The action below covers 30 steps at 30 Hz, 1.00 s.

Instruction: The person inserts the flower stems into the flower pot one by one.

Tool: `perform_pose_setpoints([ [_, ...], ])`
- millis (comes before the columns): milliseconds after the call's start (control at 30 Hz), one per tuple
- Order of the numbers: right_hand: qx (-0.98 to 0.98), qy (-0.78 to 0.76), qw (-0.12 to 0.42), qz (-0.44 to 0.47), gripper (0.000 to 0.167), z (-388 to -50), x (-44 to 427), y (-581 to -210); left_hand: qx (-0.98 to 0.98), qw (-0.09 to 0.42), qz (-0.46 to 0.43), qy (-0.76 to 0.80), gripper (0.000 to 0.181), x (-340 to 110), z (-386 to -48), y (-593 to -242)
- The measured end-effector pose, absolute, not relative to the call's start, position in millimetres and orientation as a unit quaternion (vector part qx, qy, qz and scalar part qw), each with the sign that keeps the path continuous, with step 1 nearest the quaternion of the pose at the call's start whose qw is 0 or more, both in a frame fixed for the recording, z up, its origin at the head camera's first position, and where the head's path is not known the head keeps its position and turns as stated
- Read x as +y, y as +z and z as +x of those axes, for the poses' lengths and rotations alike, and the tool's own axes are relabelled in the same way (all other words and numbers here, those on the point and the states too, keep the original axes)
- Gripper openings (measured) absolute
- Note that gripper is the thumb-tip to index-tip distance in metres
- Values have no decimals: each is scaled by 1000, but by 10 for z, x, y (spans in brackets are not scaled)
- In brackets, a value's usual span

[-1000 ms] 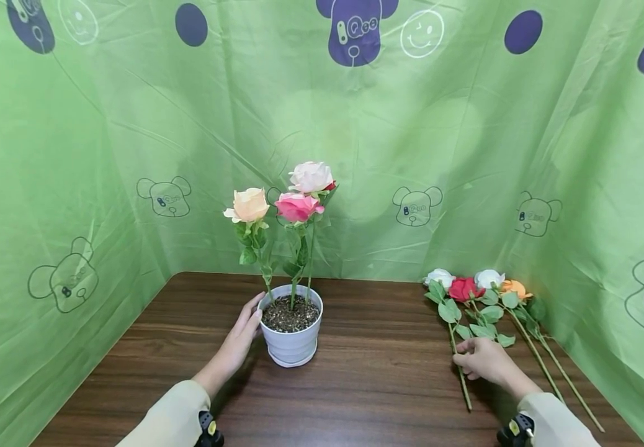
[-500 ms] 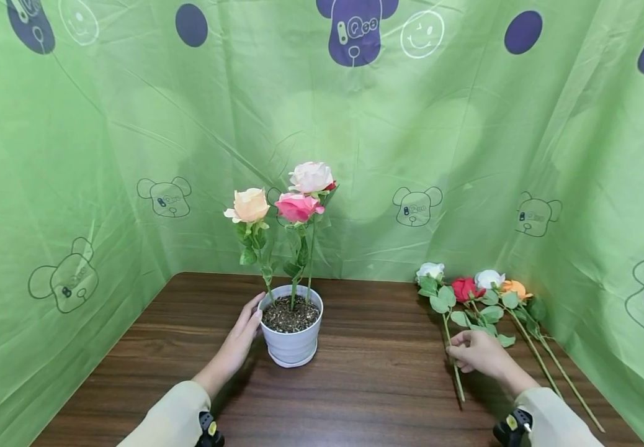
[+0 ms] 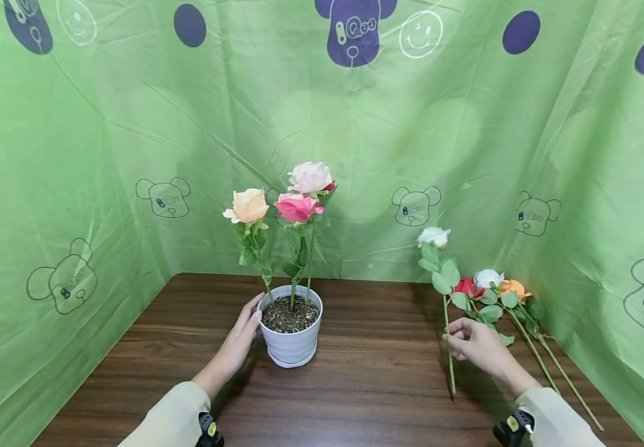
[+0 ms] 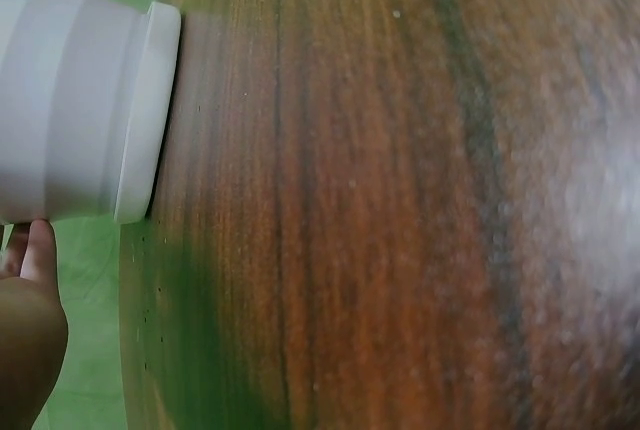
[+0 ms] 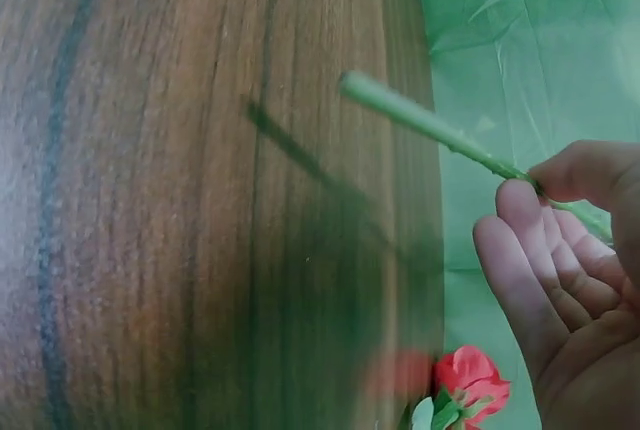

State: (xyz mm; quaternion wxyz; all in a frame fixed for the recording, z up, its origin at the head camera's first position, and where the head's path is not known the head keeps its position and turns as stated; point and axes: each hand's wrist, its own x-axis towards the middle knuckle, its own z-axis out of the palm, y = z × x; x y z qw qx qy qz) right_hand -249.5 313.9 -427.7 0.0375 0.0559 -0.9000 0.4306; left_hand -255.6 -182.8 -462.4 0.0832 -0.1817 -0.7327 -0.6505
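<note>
A white rose [image 3: 434, 236] stands tilted up above the table, its green stem [image 5: 430, 125] pinched between the thumb and fingers of my right hand [image 3: 481, 349]. In the right wrist view the stem's lower end hangs clear of the wood, over its shadow. My left hand [image 3: 239, 338] rests with fairly straight fingers against the left side of a white flowerpot [image 3: 291, 347] filled with dark soil [image 3: 290, 316]. In the pot stand a peach rose [image 3: 247, 205], a pink rose [image 3: 298, 207] and a pale pink rose [image 3: 311, 177]; a bit of red petal shows behind them.
On the right of the brown wooden table [image 3: 366, 372] lie a red rose [image 3: 469, 287], another white rose [image 3: 488, 277] and an orange rose [image 3: 514, 288], stems pointing toward the front. A green printed cloth [image 3: 355, 124] encloses the back and sides.
My right hand has lifted the white rose off the table, raising its bloom and shifting the stem slightly left, away from the other roses. The left hand stays at the flowerpot.
</note>
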Motion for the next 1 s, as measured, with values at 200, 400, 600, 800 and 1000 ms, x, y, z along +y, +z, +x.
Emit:
perform_pose_setpoints([
  [200,-911,400,69,70,21,-2509,3101,-4195,-730,84,-185,-653,48,-1827,-2557,-4625],
  [400,-909,394,95,100,20,-2528,3029,-4131,-730,84,-184,-653,49,-1828,-2557,-4623],
  [600,-909,362,148,145,18,-2552,2899,-4083,-734,84,-180,-649,49,-1819,-2549,-4619],
  [800,-897,369,167,176,17,-2596,2725,-3999,-739,83,-174,-645,49,-1815,-2542,-4617],
  [1000,-881,383,186,208,16,-2662,2538,-3925,-743,83,-167,-643,48,-1818,-2544,-4607],
])
